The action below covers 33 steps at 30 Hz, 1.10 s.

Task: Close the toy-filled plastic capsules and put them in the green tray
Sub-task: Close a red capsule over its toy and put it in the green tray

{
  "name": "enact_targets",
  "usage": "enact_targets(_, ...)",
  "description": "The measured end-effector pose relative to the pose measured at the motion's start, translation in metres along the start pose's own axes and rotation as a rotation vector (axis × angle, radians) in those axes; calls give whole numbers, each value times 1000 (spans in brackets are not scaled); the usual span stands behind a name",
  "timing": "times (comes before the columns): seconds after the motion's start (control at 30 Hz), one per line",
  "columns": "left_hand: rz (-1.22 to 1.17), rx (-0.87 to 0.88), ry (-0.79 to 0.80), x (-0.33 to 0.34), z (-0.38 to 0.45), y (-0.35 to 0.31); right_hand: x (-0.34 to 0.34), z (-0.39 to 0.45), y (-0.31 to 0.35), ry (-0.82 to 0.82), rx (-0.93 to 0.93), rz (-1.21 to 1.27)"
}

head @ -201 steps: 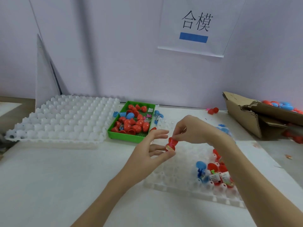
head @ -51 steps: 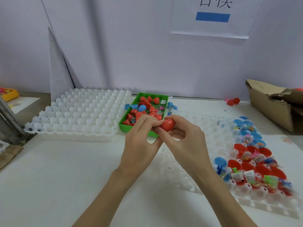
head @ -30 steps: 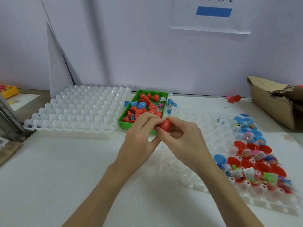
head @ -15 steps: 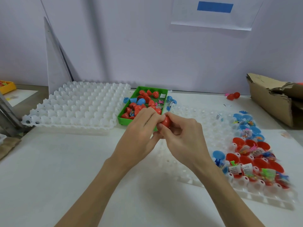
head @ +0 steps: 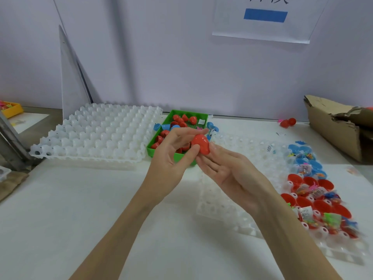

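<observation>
Head view, left hand pinching red capsule, right hand spread, green tray behind.

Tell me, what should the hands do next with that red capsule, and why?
Probably carry the red capsule forward and drop it into the green tray. It looks closed, pinched by the left hand with the right hand open beside it, and the tray lies just behind.

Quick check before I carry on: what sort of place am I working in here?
Likely a small packing or assembly station for capsule toys: a white table with moulded cell trays, open capsule halves filled with bagged toys, a green tray of capsules and a posted paper sign.
</observation>
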<state>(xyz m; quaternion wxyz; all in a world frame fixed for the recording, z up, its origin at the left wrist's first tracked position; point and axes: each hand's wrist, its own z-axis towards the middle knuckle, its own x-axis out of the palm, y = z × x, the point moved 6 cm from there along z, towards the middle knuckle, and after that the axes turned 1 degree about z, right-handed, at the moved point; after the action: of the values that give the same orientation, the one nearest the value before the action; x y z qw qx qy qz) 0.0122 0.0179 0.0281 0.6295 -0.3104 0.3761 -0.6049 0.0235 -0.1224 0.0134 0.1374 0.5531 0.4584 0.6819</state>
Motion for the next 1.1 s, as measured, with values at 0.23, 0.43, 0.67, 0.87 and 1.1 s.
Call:
enact_targets(0.23, 122, 12, -69, 9, -4, -3, 18, 1, -10, 89, -4, 171)
enact_targets(0.43, 209, 69, -129, -1, -4, -7, 19, 1, -17, 49, 63, 370)
enact_targets(0.67, 105, 109, -157, -5, -3, -16, 24, 1, -24, 71, 115, 431)
enact_targets(0.87, 159, 166, -166, -4, -5, -21, 24, 3, -27, 121, 117, 456)
enact_targets(1.1, 291, 201, -175, 0, -7, -21, 20, 3, -26, 89, 95, 437)
